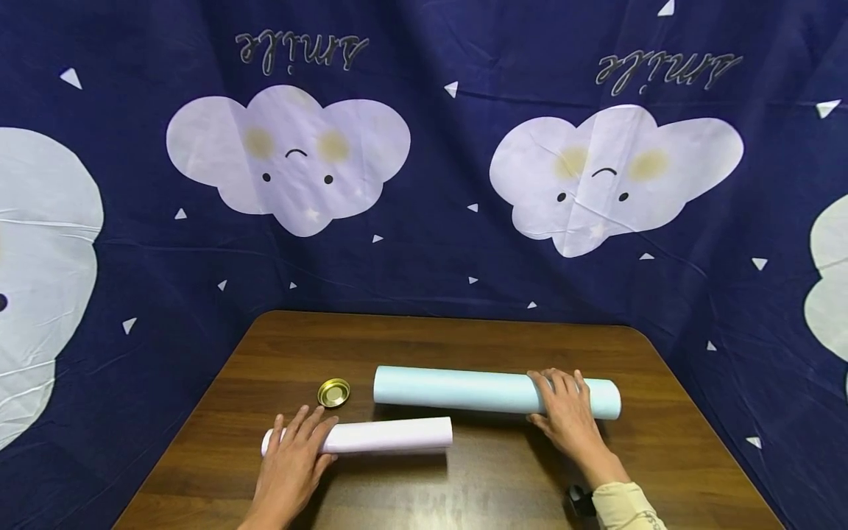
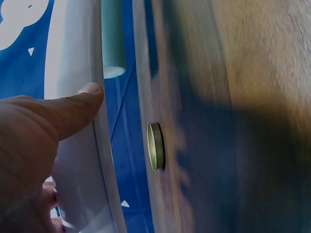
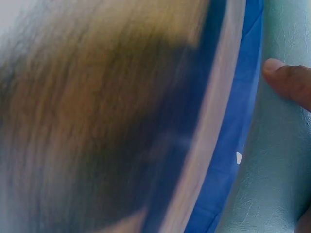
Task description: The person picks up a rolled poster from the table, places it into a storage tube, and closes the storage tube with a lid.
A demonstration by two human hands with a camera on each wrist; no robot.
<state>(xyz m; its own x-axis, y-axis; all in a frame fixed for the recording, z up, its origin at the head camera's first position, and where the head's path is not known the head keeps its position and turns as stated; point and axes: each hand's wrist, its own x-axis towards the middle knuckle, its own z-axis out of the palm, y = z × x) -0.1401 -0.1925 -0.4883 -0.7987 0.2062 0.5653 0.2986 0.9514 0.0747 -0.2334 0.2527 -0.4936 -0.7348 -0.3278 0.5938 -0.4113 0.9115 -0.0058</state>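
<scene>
My left hand (image 1: 291,458) grips the left end of a white paper roll (image 1: 391,435). In the left wrist view its thumb (image 2: 80,107) lies along one side of the roll, and fingertips show at the far side. Farther back and to the right lies a longer, thicker pale blue roll (image 1: 457,389). Toward that roll's right end, my right hand (image 1: 571,419) holds it from above, fingers over the top and thumb (image 3: 289,83) on the near side. A shallow round gold lid (image 1: 334,393) sits just beyond the left hand, apart from both rolls.
The rolls are over a brown wood-grain table (image 1: 517,486) with rounded far corners. A dark blue curtain (image 1: 437,280) with white clouds and small triangles hangs behind and at both sides. Something small and black (image 1: 581,500) is beside the right sleeve (image 1: 626,508).
</scene>
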